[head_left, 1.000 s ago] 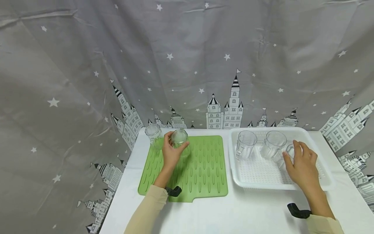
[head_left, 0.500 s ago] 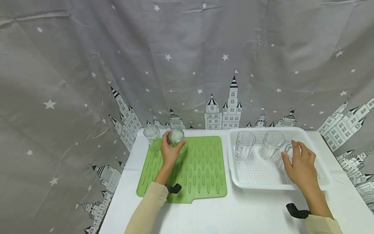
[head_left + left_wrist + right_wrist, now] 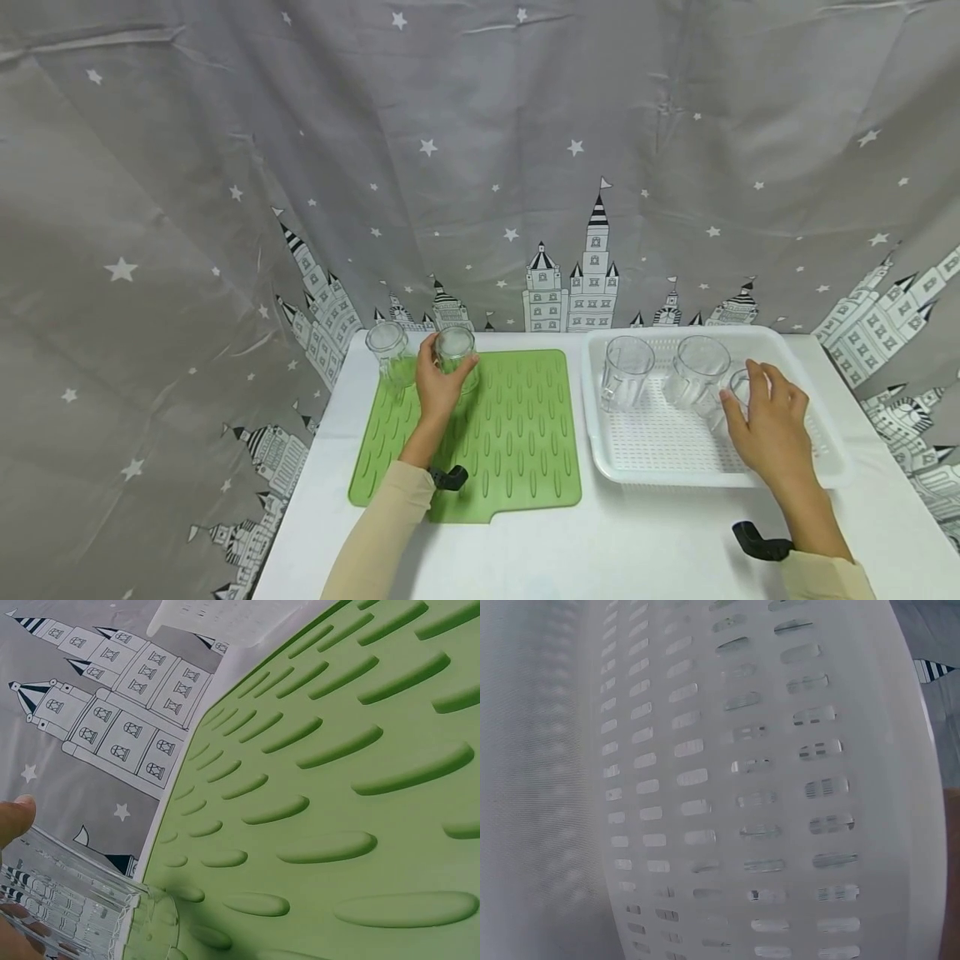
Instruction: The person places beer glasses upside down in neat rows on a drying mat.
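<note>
Looking down, we saw the left hand's grip [image 3: 438, 383] pinching a clear glass [image 3: 457, 343] at twelve o'clock on the green mat [image 3: 517, 433], a second glass [image 3: 390, 354] at ten. Toward four o'clock, in the white basket [image 3: 660, 454], the right hand's grip [image 3: 772, 417] curled round a third glass [image 3: 739, 386], two larger glasses [image 3: 628, 373] toward its nine.

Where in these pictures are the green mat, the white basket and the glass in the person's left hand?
Green mat [image 3: 337, 811]: left wrist view, bare surface between ridges.
White basket [image 3: 675, 479]: head view, near side of the rim.
Held glass [image 3: 455, 342]: head view, its upper end.
</note>
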A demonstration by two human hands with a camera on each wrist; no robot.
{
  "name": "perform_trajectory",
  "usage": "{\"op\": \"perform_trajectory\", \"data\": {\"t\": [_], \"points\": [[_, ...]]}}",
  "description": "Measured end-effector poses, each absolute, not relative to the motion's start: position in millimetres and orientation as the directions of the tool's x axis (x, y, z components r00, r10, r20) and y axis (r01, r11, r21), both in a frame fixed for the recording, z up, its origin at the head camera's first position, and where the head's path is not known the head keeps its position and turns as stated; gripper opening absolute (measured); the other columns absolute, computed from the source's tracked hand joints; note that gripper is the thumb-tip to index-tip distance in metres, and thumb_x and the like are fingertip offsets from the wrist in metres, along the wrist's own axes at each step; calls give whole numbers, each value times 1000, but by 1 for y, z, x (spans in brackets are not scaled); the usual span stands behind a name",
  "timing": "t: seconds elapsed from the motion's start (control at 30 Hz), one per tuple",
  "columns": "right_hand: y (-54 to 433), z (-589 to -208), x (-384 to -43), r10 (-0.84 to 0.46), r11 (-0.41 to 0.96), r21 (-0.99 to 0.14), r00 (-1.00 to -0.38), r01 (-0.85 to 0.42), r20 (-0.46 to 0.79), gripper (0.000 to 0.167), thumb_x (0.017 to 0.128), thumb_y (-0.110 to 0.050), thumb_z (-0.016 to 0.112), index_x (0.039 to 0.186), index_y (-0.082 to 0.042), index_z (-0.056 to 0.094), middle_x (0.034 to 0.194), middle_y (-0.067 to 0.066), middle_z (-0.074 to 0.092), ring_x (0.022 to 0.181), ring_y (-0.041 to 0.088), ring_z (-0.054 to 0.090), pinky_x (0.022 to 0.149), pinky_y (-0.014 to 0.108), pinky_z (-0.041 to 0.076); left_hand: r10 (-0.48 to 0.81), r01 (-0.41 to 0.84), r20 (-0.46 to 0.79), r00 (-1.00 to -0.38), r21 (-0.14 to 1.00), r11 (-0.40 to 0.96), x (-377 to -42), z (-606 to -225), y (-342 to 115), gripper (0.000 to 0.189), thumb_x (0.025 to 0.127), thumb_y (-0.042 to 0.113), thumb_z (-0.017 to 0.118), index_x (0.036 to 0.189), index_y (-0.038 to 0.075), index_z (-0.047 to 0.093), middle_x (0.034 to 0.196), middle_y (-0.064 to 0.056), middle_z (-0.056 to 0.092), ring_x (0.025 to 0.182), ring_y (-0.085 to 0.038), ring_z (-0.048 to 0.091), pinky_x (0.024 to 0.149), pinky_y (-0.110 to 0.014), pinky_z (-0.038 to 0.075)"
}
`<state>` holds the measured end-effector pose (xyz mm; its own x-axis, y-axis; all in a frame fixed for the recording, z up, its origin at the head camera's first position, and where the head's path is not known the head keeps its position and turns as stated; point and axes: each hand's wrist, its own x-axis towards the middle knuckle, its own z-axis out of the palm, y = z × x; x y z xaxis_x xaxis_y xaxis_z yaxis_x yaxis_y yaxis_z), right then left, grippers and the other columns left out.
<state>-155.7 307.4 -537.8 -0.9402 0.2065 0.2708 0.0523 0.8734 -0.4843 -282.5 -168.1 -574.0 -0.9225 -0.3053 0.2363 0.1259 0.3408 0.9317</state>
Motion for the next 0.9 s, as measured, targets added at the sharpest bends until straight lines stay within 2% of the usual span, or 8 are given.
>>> {"op": "perform_trajectory", "data": {"t": [0.2, 0.5, 0.73, 0.9], "points": [[307, -537, -156, 208, 871, -489, -942, 55, 265, 69, 110, -28, 53, 163, 8, 29, 162, 40, 29, 145, 65, 26, 89, 92, 39, -300, 126, 227, -926, 938, 322, -279, -572, -168, 84, 87, 28, 92, 157, 12, 49, 155, -17, 58, 147, -38, 53, 123, -61, 42], [308, -540, -156, 201, 873, -485, -939, 44, 278, 68, 109, -27, 55, 162, 9, 30, 161, 41, 30, 144, 66, 27, 89, 91, 39, -311, 69, 158, -937, 958, 280, -264, -579, -173, 85, 88, 20, 91, 160, 14, 45, 167, -15, 48, 159, -38, 39, 131, -65, 31], [309, -540, -156, 203, 878, -477, -938, 47, 282, 68, 109, -27, 54, 162, 9, 30, 160, 42, 31, 144, 68, 27, 92, 91, 38, -315, 36, 124, -941, 962, 269, -235, -589, -186, 85, 92, 20, 87, 163, 12, 41, 171, -13, 42, 161, -38, 34, 132, -63, 32], [308, -539, -156, 203, 877, -478, -936, 43, 288, 68, 109, -26, 55, 162, 10, 31, 159, 42, 31, 144, 67, 28, 92, 91, 38, -309, 71, 173, -935, 947, 314, -211, -594, -204, 79, 95, 15, 84, 162, 11, 42, 167, -15, 43, 158, -38, 37, 128, -60, 37]]}}
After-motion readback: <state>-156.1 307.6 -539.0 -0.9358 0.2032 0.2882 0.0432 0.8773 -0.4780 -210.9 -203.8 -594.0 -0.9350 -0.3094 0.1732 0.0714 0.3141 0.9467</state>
